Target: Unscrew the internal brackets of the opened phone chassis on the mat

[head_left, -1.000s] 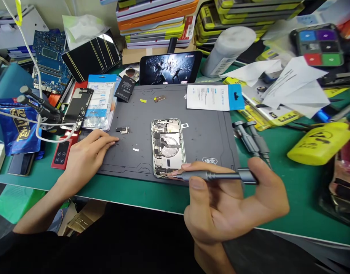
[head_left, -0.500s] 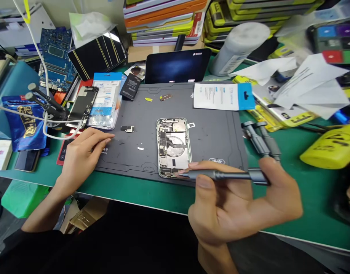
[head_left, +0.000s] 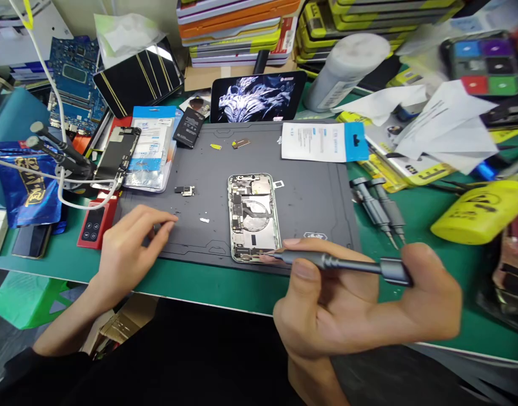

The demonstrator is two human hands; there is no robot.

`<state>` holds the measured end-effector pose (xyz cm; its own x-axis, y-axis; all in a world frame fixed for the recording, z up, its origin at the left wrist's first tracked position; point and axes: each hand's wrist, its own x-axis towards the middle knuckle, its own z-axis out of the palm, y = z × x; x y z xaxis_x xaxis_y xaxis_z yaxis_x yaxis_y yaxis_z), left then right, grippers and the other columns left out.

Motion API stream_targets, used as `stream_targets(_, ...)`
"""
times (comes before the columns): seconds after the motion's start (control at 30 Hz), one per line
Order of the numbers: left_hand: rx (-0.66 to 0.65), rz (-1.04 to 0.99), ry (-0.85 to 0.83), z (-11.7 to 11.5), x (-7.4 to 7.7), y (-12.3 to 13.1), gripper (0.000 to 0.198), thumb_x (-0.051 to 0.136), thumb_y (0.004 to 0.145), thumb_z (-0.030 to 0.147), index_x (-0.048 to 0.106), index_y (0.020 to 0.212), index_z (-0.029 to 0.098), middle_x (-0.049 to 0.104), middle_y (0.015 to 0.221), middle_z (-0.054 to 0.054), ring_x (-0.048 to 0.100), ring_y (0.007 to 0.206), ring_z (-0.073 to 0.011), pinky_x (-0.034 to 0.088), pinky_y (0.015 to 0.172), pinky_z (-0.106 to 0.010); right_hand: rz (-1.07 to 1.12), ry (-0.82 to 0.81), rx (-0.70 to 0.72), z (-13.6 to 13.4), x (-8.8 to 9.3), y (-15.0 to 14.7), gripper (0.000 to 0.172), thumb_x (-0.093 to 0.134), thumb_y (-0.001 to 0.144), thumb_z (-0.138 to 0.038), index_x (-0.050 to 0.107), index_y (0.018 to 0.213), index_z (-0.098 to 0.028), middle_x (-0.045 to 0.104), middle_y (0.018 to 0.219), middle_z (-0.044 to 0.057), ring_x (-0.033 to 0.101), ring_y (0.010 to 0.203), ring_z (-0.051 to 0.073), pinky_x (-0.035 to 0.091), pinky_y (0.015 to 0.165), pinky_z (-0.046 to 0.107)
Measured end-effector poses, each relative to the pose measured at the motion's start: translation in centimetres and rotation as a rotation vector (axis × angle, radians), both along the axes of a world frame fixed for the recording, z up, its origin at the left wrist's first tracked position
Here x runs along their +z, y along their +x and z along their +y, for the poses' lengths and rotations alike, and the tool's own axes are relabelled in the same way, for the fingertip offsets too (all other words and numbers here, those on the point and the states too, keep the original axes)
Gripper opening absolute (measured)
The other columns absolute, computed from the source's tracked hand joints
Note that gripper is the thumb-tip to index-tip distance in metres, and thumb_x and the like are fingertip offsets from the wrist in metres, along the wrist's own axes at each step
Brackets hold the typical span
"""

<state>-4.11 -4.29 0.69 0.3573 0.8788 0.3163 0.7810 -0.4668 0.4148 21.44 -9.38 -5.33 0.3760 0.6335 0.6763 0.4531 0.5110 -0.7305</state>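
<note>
An opened phone [head_left: 251, 216] with its insides showing lies on a dark grey work mat [head_left: 309, 197]. My right hand [head_left: 360, 316] is closed round a grey precision screwdriver [head_left: 339, 263], whose tip touches the phone's lower right corner. My left hand [head_left: 132, 248] rests on the mat's left part, fingers loosely curled and pointing right, holding nothing. A small camera part [head_left: 185, 190] and a tiny metal piece [head_left: 204, 220] lie on the mat between that hand and the phone.
Two more screwdrivers [head_left: 379, 210] lie right of the mat. A yellow bottle [head_left: 481, 211] sits at right. A lit phone [head_left: 259, 97] leans behind the mat, a blue-tabbed package [head_left: 322, 142] beside it. A removed screen [head_left: 115, 153], a red device [head_left: 92, 224] and cables crowd the left.
My left hand has drawn back a little toward me along the mat. The propped phone's screen shows a different picture. My right hand still holds the screwdriver at the phone's corner.
</note>
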Motion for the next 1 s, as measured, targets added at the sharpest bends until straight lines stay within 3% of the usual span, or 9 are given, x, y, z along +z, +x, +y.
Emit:
stream_targets(0.1, -0.162, 0.015, -0.025, -1.2, -0.2, 2.1, 0.010, 0.063, 0.112, 0.020, 0.072, 0.117, 0.021, 0.080, 0.102, -0.002, 0.075, 0.087, -0.0141, 0.059, 0.080, -0.028, -0.119, 0.057, -0.034, 0.5, 0.2, -0.3, 0.088, 0.077, 0.090, -0.002, 0.044, 0.167, -0.032, 0.057, 0.137, 0.010, 0.078, 0.091, 0.016, 0.075, 0.074, 0.035)
stream_targets(0.2, -0.238, 0.008, -0.040, -1.6, -0.7, 4.2, 0.011, 0.060, 0.114, 0.022, 0.071, 0.115, 0.021, 0.081, 0.103, -0.001, 0.076, 0.088, -0.0145, 0.059, 0.080, -0.029, -0.186, 0.027, 0.055, 0.8, 0.3, -0.2, 0.096, 0.077, 0.088, 0.003, 0.039, 0.169, -0.031, 0.061, 0.127, 0.006, 0.079, 0.092, 0.016, 0.076, 0.081, 0.036)
stream_targets(0.43, -0.115, 0.087, 0.099, -1.6, -2.2, 6.6, 0.012, 0.060, 0.113, 0.019, 0.071, 0.116, 0.018, 0.076, 0.099, -0.002, 0.072, 0.083, -0.0163, 0.053, 0.073, -0.031, -0.171, 0.003, 0.057, 0.8, 0.3, -0.2, 0.098, 0.077, 0.086, 0.007, 0.038, 0.169, -0.029, 0.066, 0.120, 0.005, 0.079, 0.096, 0.016, 0.075, 0.082, 0.033)
stream_targets(0.6, -0.137, 0.079, 0.101, -2.1, -2.6, 6.4, 0.015, 0.062, 0.111, 0.018, 0.071, 0.124, 0.018, 0.073, 0.100, -0.003, 0.068, 0.084, -0.0170, 0.052, 0.074, -0.032, -0.140, -0.045, 0.102, 1.5, 0.6, -0.9, 0.093, 0.072, 0.090, 0.009, 0.039, 0.168, -0.031, 0.070, 0.121, 0.006, 0.081, 0.104, 0.018, 0.076, 0.085, 0.033)
stream_targets(0.73, -0.127, 0.098, 0.103, -2.0, -2.6, 6.4, 0.014, 0.061, 0.112, 0.020, 0.071, 0.121, 0.018, 0.072, 0.099, -0.003, 0.066, 0.082, -0.0178, 0.050, 0.071, -0.034, -0.189, -0.074, 0.131, 2.0, 0.4, -1.2, 0.089, 0.073, 0.092, 0.004, 0.040, 0.167, -0.032, 0.071, 0.113, 0.005, 0.080, 0.100, 0.020, 0.076, 0.085, 0.038)
stream_targets(1.0, -0.141, 0.085, 0.106, -2.0, -2.7, 6.4, 0.015, 0.059, 0.112, 0.019, 0.071, 0.122, 0.017, 0.073, 0.098, -0.004, 0.065, 0.079, -0.0170, 0.052, 0.070, -0.033, -0.230, -0.069, 0.112, 2.2, 0.4, -1.2, 0.088, 0.072, 0.093, 0.003, 0.040, 0.167, -0.030, 0.071, 0.111, 0.004, 0.079, 0.096, 0.018, 0.076, 0.082, 0.035)
